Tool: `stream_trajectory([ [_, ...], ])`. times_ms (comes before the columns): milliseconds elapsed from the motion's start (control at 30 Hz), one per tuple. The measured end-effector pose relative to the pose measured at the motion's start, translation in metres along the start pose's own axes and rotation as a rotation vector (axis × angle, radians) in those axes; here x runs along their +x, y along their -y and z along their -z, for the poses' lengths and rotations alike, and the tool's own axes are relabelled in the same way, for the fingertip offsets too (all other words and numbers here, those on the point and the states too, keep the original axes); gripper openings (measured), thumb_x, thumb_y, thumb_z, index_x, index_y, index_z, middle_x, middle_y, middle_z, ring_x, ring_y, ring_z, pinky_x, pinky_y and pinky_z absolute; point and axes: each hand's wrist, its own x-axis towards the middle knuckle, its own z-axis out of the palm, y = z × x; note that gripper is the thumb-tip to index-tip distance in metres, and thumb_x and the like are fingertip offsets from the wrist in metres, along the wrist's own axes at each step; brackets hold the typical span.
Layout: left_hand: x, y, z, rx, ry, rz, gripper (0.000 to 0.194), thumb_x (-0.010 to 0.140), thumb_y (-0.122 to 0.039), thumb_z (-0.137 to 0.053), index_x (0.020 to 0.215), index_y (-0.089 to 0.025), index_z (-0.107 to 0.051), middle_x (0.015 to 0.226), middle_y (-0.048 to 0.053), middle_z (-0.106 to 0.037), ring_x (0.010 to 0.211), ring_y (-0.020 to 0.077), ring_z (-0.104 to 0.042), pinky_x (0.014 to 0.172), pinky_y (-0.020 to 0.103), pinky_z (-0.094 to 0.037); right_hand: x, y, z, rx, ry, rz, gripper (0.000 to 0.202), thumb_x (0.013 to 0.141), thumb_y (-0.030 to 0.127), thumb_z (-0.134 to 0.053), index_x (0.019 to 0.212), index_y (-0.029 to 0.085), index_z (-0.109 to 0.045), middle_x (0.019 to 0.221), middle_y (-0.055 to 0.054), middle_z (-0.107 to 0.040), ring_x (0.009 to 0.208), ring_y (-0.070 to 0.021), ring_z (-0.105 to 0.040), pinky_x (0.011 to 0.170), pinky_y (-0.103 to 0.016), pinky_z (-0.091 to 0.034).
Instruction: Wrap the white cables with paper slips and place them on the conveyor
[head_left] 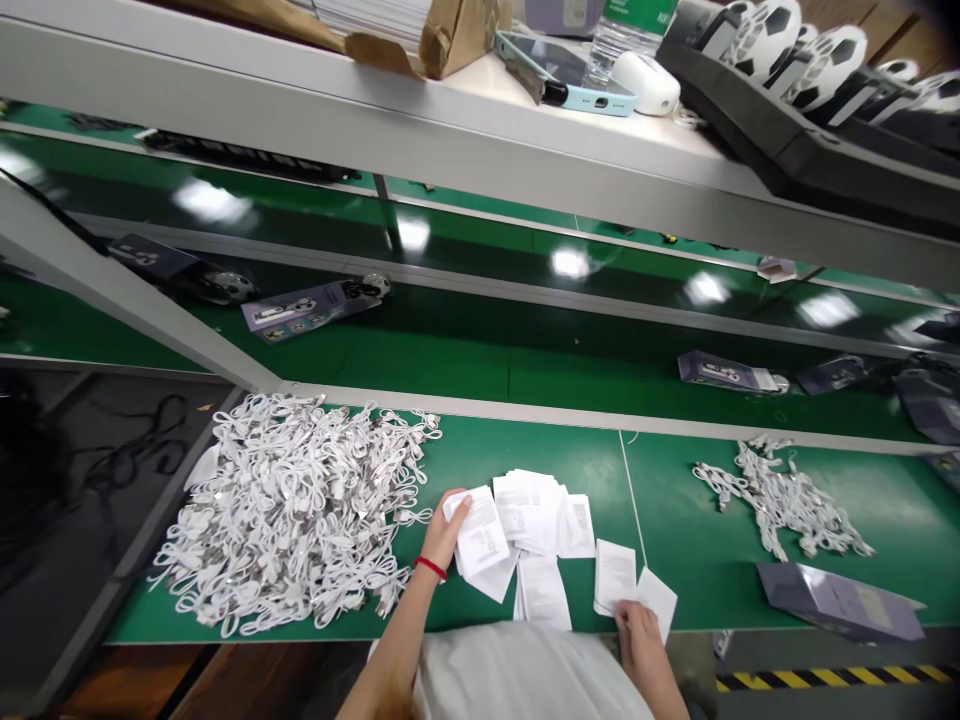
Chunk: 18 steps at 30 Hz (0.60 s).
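Observation:
My left hand [448,530], with a red band at its wrist, holds a few white printed leaflets [480,535], thumb on top. Right of it, more leaflets [527,508] lie fanned out on the green table, with another stack [544,590] below them. My right hand [634,625] is at the table's front edge, its fingers closed at the lower corner of a small leaflet stack [615,575]. Another white sheet [657,598] lies beside that hand, partly under it. Whether the right fingers grip a sheet is too small to tell.
A large heap of white cables [292,510] covers the table's left, a smaller heap [799,500] its right. A purple box [840,600] lies at the front right. Behind runs a green conveyor [450,350] with boxes; a shelf [450,120] crosses above.

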Motion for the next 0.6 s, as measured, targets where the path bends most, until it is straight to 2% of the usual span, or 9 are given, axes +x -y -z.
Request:
stream_trajectory([
  [133, 0.000, 0.001, 0.001, 0.003, -0.010, 0.003, 0.047, 0.077, -0.056, -0.062, 0.104, -0.017, -0.058, 0.092, 0.005, -0.064, 0.089, 0.0242, -0.059, 0.079, 0.033, -0.045, 0.000, 0.001, -0.005, -0.022, -0.034, -0.014, 0.032, 0.089, 0.051, -0.042, 0.097, 0.022, -0.054, 0.088, -0.010, -0.061, 0.077, -0.0273, -0.053, 0.074, -0.047, -0.045],
  [300, 0.000, 0.001, 0.001, 0.003, -0.010, 0.006, 0.045, 0.077, -0.056, -0.062, 0.102, -0.019, -0.059, 0.090, 0.004, -0.064, 0.086, 0.0233, -0.060, 0.076, 0.031, -0.046, 0.000, 0.003, 0.000, -0.026, -0.024, -0.040, 0.037, 0.088, 0.056, -0.040, 0.075, 0.025, -0.055, 0.072, -0.007, -0.059, 0.070, -0.0265, -0.052, 0.068, -0.044, -0.045],
  [433, -0.001, 0.001, 0.001, 0.000, -0.007, 0.005, 0.044, 0.077, -0.056, -0.061, 0.103, -0.020, -0.058, 0.090, 0.003, -0.064, 0.086, 0.0222, -0.060, 0.076, 0.030, -0.046, 0.010, 0.013, 0.008, -0.010, -0.040, -0.111, 0.031, 0.090, 0.051, -0.040, 0.082, 0.024, -0.052, 0.071, -0.006, -0.057, 0.068, -0.0247, -0.054, 0.064, -0.039, -0.047],
  [600, -0.001, 0.001, 0.001, 0.016, 0.006, 0.005, 0.042, 0.080, -0.055, -0.059, 0.103, -0.021, -0.057, 0.091, 0.003, -0.064, 0.087, 0.0220, -0.059, 0.077, 0.030, -0.046, 0.039, 0.044, 0.010, 0.022, -0.043, -0.150, 0.027, 0.088, 0.049, -0.046, 0.091, 0.023, -0.048, 0.079, -0.005, -0.054, 0.074, -0.0229, -0.055, 0.069, -0.037, -0.048],
])
